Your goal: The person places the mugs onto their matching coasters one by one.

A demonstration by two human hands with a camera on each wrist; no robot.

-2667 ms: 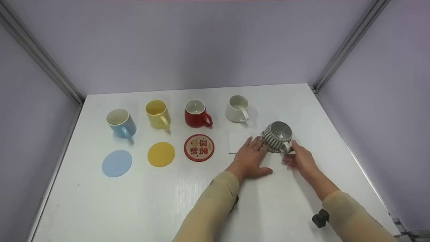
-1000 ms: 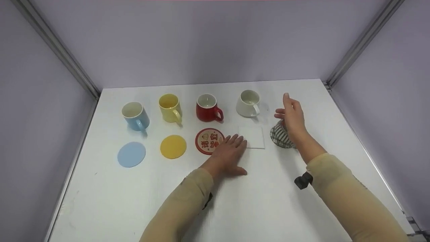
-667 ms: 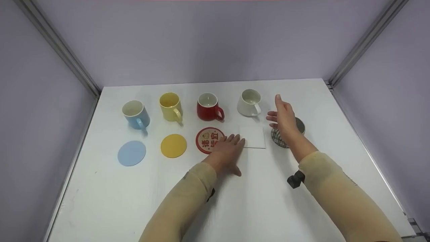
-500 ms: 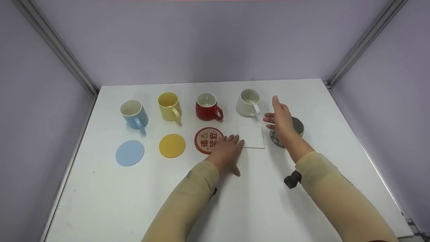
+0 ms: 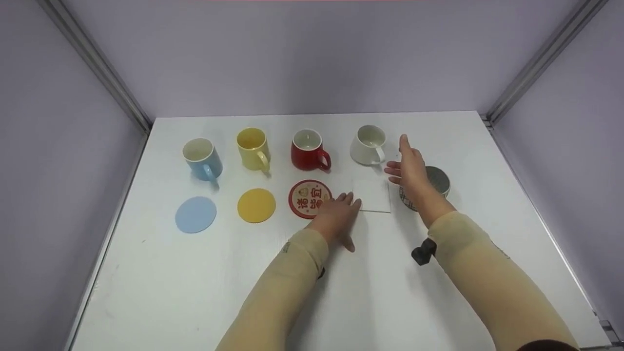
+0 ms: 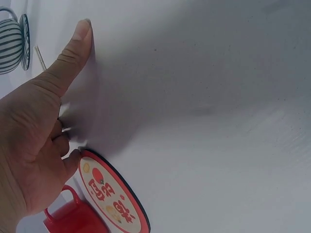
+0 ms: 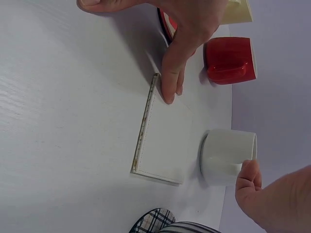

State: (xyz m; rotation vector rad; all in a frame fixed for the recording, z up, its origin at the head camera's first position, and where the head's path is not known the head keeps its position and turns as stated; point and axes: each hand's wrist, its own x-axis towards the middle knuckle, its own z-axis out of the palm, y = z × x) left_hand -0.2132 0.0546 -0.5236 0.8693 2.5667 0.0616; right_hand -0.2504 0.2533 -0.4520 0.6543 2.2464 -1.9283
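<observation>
My left hand lies low over the table, thumb spread. Its fingertips rest on the left corner of a square white coaster, as the right wrist view shows, and it partly covers a round red coaster with printed characters. My right hand is raised with the thumb up and fingers pointing left, close to a white mug behind the square coaster. In the right wrist view its fingers overlap that mug's rim. Behind my right hand, a striped mug stands on a plaid coaster, both partly hidden.
Left of the white mug, a red mug, a yellow mug and a light blue mug stand in a row. In front lie a yellow coaster and a blue coaster. Pale walls enclose the white table.
My right hand has let go of the striped mug's handle and moved up and left towards the white mug. My left hand has shifted left, from the plaid coaster to the square white one.
</observation>
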